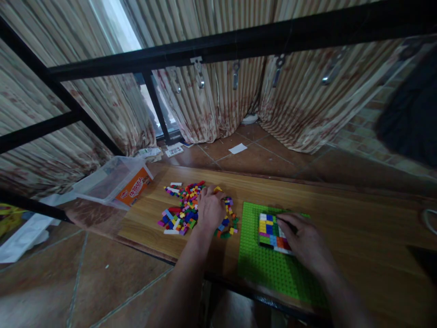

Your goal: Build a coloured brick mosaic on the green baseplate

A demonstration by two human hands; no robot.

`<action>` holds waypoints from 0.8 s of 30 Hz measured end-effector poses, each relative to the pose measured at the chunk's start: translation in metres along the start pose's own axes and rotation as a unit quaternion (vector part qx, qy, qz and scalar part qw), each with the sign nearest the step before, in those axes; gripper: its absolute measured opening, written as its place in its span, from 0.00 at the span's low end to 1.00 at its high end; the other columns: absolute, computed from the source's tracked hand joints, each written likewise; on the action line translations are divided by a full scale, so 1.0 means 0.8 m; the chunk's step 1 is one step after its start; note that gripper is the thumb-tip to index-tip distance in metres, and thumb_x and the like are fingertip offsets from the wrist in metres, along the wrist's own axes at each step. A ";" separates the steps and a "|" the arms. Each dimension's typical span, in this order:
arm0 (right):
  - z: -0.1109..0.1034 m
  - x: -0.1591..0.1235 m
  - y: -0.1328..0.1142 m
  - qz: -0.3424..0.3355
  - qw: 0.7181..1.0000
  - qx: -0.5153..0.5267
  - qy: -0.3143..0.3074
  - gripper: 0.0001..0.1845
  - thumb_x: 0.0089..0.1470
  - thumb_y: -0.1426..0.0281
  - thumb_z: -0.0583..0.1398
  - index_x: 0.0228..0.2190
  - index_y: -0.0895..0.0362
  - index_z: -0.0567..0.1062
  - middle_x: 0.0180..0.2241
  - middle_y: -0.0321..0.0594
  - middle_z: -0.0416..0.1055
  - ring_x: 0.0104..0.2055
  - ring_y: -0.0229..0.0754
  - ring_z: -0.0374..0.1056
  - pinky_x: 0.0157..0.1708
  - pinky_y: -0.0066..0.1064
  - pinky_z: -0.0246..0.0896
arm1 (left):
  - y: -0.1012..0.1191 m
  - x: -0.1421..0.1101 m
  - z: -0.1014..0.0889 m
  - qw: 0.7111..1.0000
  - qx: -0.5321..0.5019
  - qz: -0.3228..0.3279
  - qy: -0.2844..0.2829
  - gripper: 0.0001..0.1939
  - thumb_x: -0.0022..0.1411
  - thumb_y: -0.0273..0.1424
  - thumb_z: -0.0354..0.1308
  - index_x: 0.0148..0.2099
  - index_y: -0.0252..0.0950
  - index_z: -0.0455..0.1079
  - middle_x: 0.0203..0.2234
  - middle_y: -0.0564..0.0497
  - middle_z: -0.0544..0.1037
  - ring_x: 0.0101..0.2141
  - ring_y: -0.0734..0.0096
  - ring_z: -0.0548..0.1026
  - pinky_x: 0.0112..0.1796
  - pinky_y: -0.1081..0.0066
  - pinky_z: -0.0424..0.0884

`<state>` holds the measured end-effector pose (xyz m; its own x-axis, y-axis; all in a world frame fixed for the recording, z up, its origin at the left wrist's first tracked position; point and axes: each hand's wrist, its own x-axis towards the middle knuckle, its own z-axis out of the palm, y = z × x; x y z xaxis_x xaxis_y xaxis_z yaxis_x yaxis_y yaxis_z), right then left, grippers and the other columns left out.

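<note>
A loose heap of small toy building bricks [186, 214] in many colours lies on the wooden table. Over the right part of this heap is my left hand [210, 209], its fingers apart and pointing down among the bricks; the fingertips are partly hidden. On a green studded baseplate [251, 259] sits a block of joined bricks [268, 230] in yellow, blue, white, red and other colours. My right hand [305, 234] covers the block's right side. Its thumb and forefinger are pinched together at the block's top; whatever they hold is too dark and small to name.
A clear plastic box [105, 182] with an orange label stands at the table's left end. The wooden table [368, 228] runs on to the right. Behind it are a black metal frame [218, 48], striped curtains [218, 109] and papers [238, 148] on the tiled floor.
</note>
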<state>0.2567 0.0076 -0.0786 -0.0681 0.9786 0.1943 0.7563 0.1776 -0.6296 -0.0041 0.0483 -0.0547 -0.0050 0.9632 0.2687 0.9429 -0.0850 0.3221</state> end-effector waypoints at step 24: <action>-0.019 -0.010 -0.045 -0.025 0.985 0.143 0.089 0.12 0.57 0.63 0.59 0.42 0.51 0.77 0.43 0.41 0.76 0.47 0.46 0.69 0.49 0.40 0.63 | 0.075 -0.016 -0.015 0.818 -0.557 -0.078 -0.122 0.12 0.55 0.34 0.61 0.40 0.33 0.77 0.31 0.50 0.80 0.32 0.71 0.75 0.36 0.71 0.70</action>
<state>0.2395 -0.0080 -0.0462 0.0341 0.9386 0.3432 0.5395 0.2718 -0.7969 0.0483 0.0281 -0.0280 0.0985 0.9951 -0.0009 0.0480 -0.0038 0.9988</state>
